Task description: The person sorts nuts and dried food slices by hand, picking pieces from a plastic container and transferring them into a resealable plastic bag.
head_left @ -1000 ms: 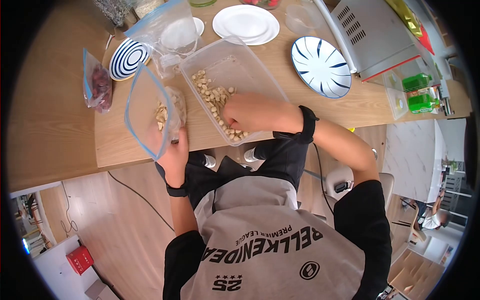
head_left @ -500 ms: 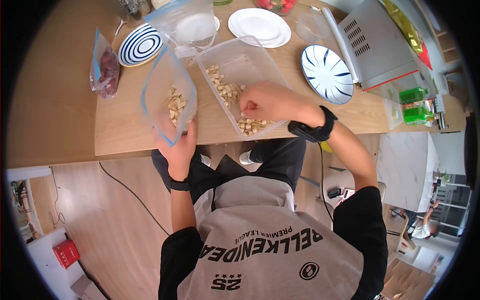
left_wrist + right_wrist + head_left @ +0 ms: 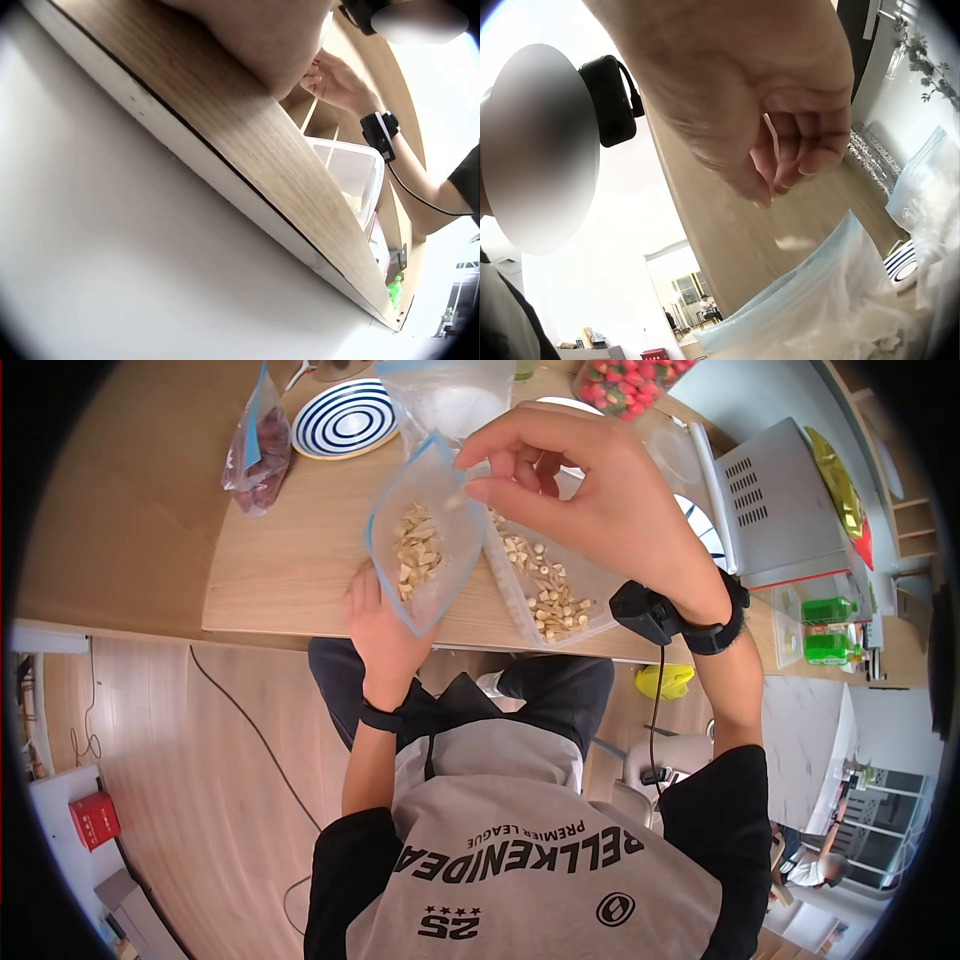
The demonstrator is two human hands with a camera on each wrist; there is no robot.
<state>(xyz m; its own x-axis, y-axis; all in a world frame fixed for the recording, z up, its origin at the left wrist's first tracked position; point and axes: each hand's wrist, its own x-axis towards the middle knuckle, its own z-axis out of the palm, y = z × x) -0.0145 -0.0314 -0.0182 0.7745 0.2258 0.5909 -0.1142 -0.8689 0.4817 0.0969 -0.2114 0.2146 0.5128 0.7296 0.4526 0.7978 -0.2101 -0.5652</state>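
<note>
A clear zip bag [image 3: 440, 525] with a blue seal stands with its mouth spread, partly filled with pale dried pieces [image 3: 418, 550]. My left hand [image 3: 388, 630] holds the bag low on its near side; some of its fingers are hidden. Above the bag's mouth is my right hand [image 3: 590, 485], thumb and forefinger apart, other fingers loosely bent. One blurred pale piece [image 3: 795, 244] is in the air beneath the right fingertips in the right wrist view. Beside the bag, a clear plastic tub [image 3: 515, 595] contains more of the pale pieces, partly covered by the right forearm.
A bag of dark red pieces [image 3: 262, 455] and a blue-ringed plate [image 3: 345, 420] are at the back left. Another zip bag [image 3: 450, 405] stands behind. Red fruit [image 3: 630, 385] and a grey metal appliance [image 3: 770, 490] are toward the back right. The table edge [image 3: 300, 640] runs close in front.
My right hand has risen out of the tub and moved left over the zip bag, its fingers parting and a piece dropping. My left hand stays at the bag. The head view has shifted.
</note>
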